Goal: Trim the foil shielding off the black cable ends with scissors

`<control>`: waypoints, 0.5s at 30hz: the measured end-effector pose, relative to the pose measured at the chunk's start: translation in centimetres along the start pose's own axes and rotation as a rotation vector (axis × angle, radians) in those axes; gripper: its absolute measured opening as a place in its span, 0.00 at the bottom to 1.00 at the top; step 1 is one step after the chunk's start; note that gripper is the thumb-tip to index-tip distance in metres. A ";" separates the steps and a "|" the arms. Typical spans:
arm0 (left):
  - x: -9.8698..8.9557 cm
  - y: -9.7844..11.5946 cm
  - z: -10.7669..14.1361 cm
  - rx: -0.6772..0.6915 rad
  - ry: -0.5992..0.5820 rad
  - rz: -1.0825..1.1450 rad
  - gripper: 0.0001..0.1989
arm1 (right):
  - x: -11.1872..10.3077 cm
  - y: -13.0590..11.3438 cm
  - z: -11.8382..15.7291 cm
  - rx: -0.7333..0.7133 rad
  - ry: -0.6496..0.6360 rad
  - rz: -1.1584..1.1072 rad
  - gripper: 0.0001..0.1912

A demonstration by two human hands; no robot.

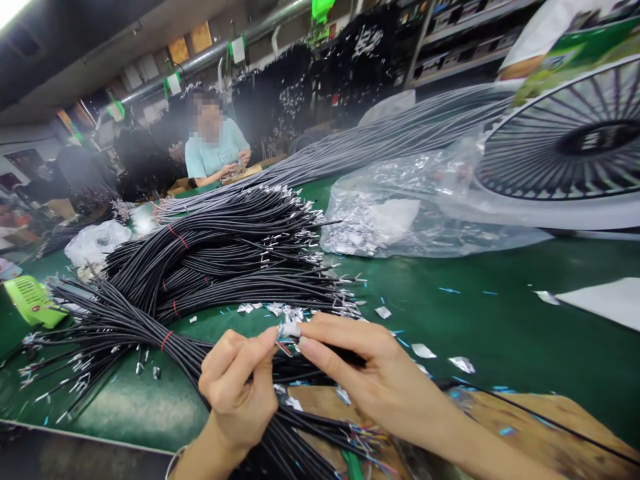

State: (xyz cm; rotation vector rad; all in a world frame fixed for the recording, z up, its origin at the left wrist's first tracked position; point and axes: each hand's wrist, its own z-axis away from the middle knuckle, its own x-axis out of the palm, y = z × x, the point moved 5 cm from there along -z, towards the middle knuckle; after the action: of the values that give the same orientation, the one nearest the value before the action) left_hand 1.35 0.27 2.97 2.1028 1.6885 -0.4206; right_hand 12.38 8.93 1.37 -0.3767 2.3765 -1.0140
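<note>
Cable end (290, 331): partly covered by right hand (373, 360).
Fan (563, 150): cut off by right edge.
Hub lettering (596, 140): too small to be read.

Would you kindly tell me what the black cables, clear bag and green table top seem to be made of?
Black cables: probably rubber or plastic sheathing, smooth, with soft sheen along their curves.
Clear bag: apparently glossy plastic film, see-through and crinkled.
Green table top: smooth, reflecting light; perhaps plastic matting or painted board.
</note>
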 end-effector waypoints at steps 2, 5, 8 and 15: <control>0.1 0.0 0.0 0.005 -0.001 -0.005 0.08 | 0.0 0.0 0.0 0.001 0.005 0.005 0.14; 0.2 0.2 -0.1 0.013 -0.022 -0.007 0.08 | -0.1 0.0 0.0 0.000 0.015 0.017 0.14; 0.3 0.2 -0.4 -0.010 -0.042 0.010 0.08 | -0.2 0.0 0.0 0.005 0.027 0.024 0.14; 1.4 -1.4 1.0 -0.211 -0.153 0.232 0.09 | -0.4 -0.2 -0.1 -0.013 0.098 0.090 0.15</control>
State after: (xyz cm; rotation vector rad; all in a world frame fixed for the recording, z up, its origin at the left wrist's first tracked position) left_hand 0.28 1.26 1.25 2.0252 1.3233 -0.3085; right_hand 12.66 8.96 1.71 -0.2267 2.4644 -0.9976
